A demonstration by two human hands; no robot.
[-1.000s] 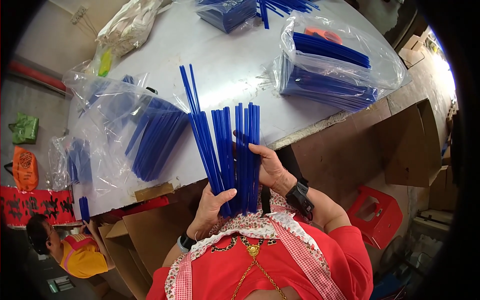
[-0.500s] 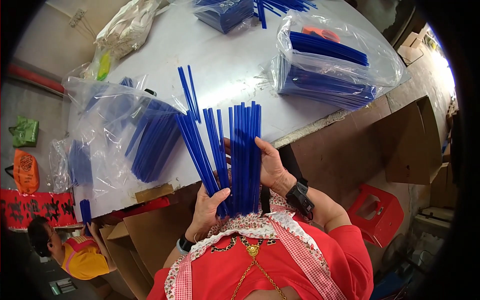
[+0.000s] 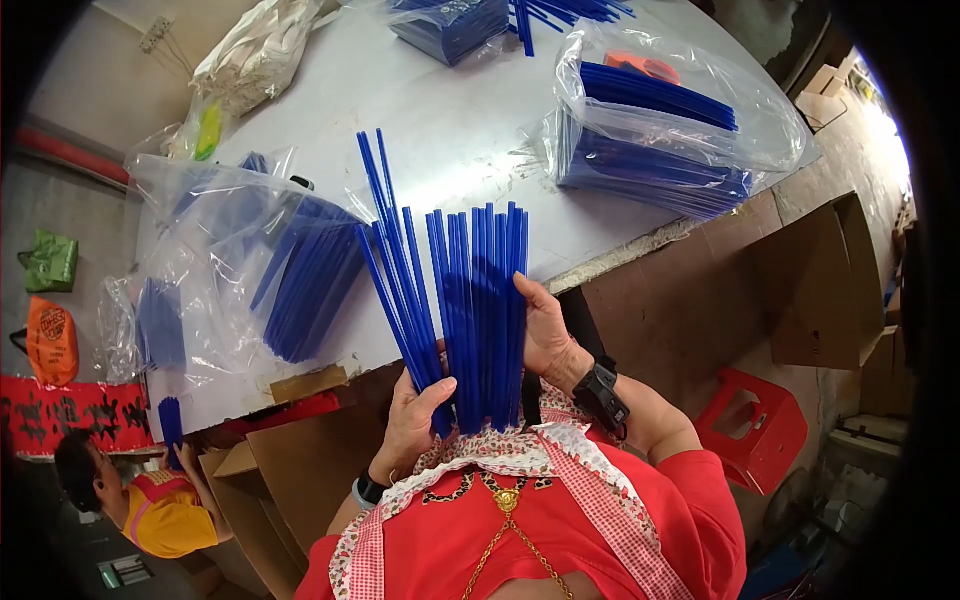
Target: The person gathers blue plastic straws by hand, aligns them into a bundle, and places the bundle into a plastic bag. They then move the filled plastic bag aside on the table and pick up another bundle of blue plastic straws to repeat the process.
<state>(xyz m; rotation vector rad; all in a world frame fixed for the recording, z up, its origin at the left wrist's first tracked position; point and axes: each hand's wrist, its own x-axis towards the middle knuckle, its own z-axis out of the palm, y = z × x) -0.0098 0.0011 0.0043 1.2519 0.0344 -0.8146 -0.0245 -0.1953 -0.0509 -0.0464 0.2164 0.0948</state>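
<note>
Long thin blue plastic sticks (image 3: 480,300) stand fanned out in front of my body, held between both hands. My left hand (image 3: 412,415) closes on the lower left of the fan, its thumb lying across the front of the slanting sticks. At the right edge, my right hand (image 3: 545,325) grips the larger, upright bunch, with its thumb at the edge and its other fingers hidden behind. A narrow gap parts the slanting sticks from the upright bunch. Beyond the left-hand sticks, a couple of loose blue sticks (image 3: 375,165) reach up higher than the others.
Clear bags of blue sticks lie on the white table (image 3: 330,130), one bag (image 3: 660,150) at the right, another (image 3: 310,270) at the left. Cardboard boxes (image 3: 320,460) stand below its edge. A red stool (image 3: 755,430) is at right. A co-worker (image 3: 165,500) holds sticks at lower left.
Several sticks from the middle have joined the upright bunch on the right, which is wider now. The left-hand sticks have spread a little and shifted right. Both hands have hardly moved.
</note>
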